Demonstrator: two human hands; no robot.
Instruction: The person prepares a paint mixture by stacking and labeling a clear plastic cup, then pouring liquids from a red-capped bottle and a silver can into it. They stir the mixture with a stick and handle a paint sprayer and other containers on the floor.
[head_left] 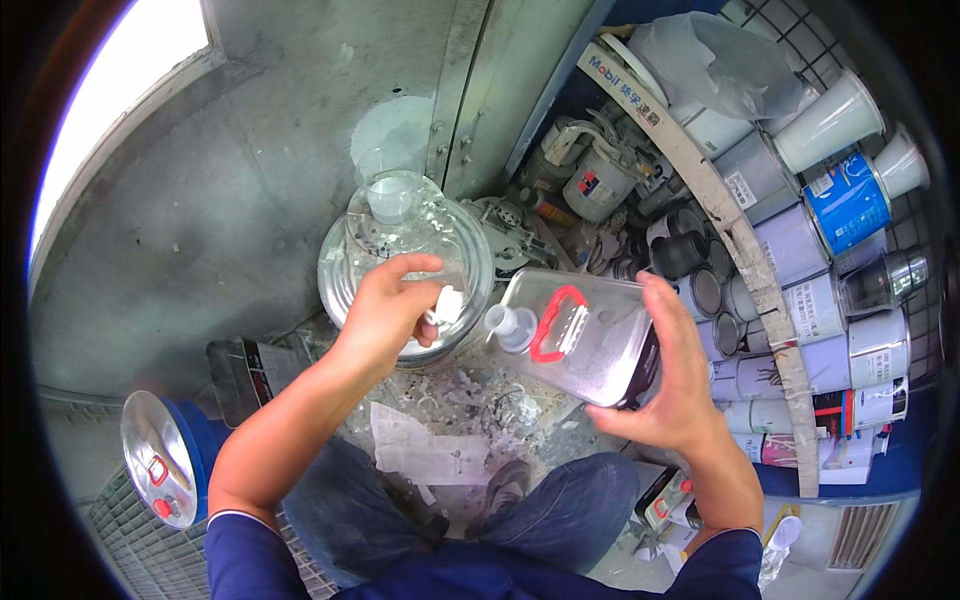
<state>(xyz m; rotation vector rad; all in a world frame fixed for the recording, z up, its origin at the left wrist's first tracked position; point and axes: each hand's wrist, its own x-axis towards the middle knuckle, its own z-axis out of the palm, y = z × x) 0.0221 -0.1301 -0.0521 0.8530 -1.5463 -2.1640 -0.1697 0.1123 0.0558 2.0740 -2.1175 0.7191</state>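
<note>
- The left hand (385, 305) has its fingers closed in a pinch on a small white piece (449, 304). It looks like a cap, but it is too small to be sure.
- The right hand (688, 395) grips a box-shaped can (618, 345). Its thumb is on the side near the body and its other fingers are on the far side.
- The can is just to the right of the left fingers. Its top faces up to the head. I can't tell how much it tips.
- The long way of the can's top runs from the pale spout (511, 327), at the end by the left fingers, back to the right hand.
- So the spout is much nearer the left fingers than the right ones. It is right of the white piece and a bit closer to the body, and the two do not touch.
- The red handle (543, 330) sits between the spout and the right fingers. No fingers are on it.
- A clear cup (390, 197) is ahead of the left fingers and a bit to their left, so the left hand is nearer to it. It stands on a big round tin (337, 268), well apart from the spout.
</note>
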